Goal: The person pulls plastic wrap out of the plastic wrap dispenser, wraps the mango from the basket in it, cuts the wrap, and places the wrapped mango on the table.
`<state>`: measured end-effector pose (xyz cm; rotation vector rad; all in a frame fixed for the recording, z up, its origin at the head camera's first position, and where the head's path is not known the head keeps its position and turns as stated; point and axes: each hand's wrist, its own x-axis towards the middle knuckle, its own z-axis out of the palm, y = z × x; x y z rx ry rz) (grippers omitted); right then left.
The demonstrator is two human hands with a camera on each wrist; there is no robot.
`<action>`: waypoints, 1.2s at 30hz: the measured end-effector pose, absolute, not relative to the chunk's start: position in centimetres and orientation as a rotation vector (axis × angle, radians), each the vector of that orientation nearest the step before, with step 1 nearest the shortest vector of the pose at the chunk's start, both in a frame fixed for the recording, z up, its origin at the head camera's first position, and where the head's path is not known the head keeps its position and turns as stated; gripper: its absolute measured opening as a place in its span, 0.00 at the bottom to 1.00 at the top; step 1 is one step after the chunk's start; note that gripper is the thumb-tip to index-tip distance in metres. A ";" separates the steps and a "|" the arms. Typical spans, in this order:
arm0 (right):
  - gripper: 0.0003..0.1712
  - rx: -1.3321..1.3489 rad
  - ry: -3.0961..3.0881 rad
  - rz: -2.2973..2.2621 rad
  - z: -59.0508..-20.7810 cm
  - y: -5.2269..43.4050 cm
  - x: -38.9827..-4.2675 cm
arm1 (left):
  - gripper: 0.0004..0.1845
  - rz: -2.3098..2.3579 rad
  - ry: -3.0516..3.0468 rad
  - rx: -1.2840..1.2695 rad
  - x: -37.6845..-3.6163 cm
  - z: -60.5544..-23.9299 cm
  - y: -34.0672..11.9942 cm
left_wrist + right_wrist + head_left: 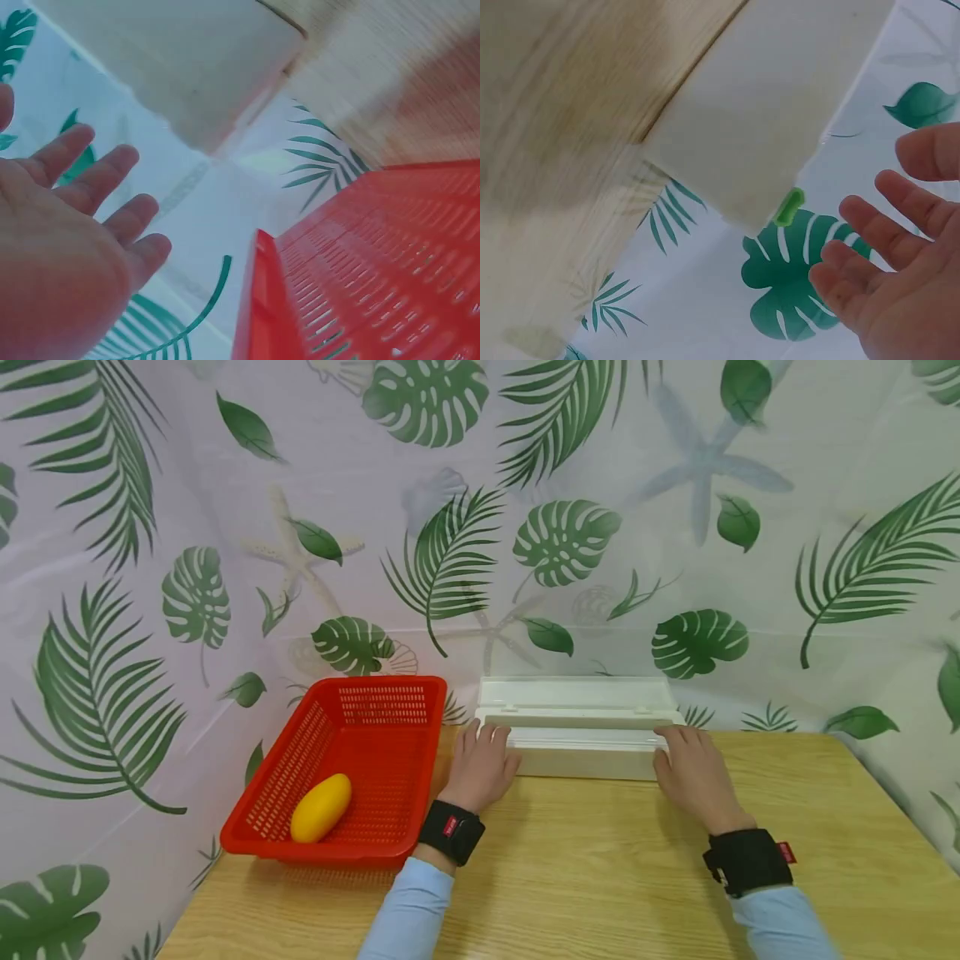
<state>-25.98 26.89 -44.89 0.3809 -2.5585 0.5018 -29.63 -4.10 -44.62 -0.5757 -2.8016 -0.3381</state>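
Note:
A long white box [585, 765], shaped like a cling film dispenser, sits at the back of the table with its lid [577, 695] raised towards the wall. My left hand [482, 768] is at its left end and my right hand [693, 777] at its right end, both palms down. In the left wrist view the loosely bent fingers [97, 180] show apart from the box. Likewise, the right wrist view has relaxed, spread fingers [889, 232] beside the box, close to a small green tab [789, 208] at its end.
Left of my left hand stands a red plastic basket [433, 760] with perforated walls, holding a yellow mango-like fruit [321, 808]. The wooden table [585, 868] ends at a leaf-printed cloth [570, 602] hanging behind and at the left.

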 end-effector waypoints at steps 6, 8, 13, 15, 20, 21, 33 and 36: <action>0.21 0.421 -2.766 0.379 -44.5 27.5 -27.8 | 0.24 -0.244 -2.915 -0.525 -31.2 -44.5 -3.7; 0.23 0.424 -2.840 0.338 -44.6 27.7 -28.1 | 0.25 -0.197 -2.947 -0.511 -31.5 -44.4 -3.6; 0.25 0.441 -2.930 0.283 -44.8 27.8 -28.3 | 0.26 -0.116 -3.022 -0.504 -31.9 -44.3 -3.3; 0.26 0.445 -2.938 0.286 -44.9 27.8 -28.5 | 0.26 -0.098 -3.023 -0.502 -32.1 -44.2 -3.3; 0.23 0.429 -2.920 0.294 -44.7 27.6 -29.1 | 0.19 -0.002 -2.956 -0.502 -32.6 -43.8 -3.2; 0.22 0.422 -2.917 0.293 -44.7 27.6 -29.2 | 0.17 0.013 -2.936 -0.505 -32.7 -43.7 -3.2; 0.13 0.500 -2.899 0.335 -44.0 28.0 -30.6 | 0.13 -0.159 -2.952 -0.498 -33.8 -44.0 -3.6; 0.14 0.493 -2.919 0.335 -43.9 27.8 -30.6 | 0.12 -0.256 -2.950 -0.508 -34.1 -44.1 -3.8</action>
